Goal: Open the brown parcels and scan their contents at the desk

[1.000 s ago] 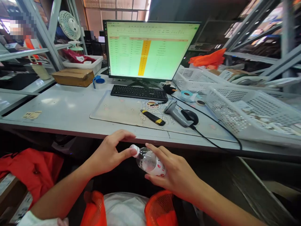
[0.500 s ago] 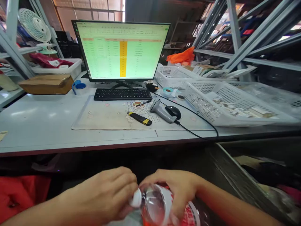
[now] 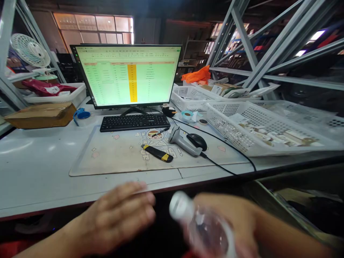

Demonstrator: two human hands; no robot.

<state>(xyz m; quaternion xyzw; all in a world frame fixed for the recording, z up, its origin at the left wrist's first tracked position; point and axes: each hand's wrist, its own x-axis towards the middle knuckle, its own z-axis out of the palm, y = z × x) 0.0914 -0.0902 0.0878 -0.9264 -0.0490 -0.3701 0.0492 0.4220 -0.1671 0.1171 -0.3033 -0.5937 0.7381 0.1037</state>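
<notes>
A clear plastic bottle (image 3: pixel 208 227) with a white cap (image 3: pixel 180 205) is tilted with its neck up and to the left, below the table's front edge. My right hand (image 3: pixel 231 218) is wrapped round its body, blurred by motion. The cap sits on the bottle's neck. To the left, my left hand (image 3: pixel 120 211) is apart from the bottle, with its fingers stretched out and nothing in them. Much of the bottle's lower part is hidden by my right hand and the frame's edge.
On the desk mat (image 3: pixel 107 154) lie a utility knife (image 3: pixel 157 153), a barcode scanner (image 3: pixel 184 141) and a mouse (image 3: pixel 197 141). Behind are a keyboard (image 3: pixel 134 122) and a monitor (image 3: pixel 129 79). A white basket (image 3: pixel 233 134) stands right, a cardboard box (image 3: pixel 40 115) left.
My left hand has let go of the bottle's cap and moved away to the left. My right hand has moved right with the bottle, turning its neck upward. The camera view has tilted up.
</notes>
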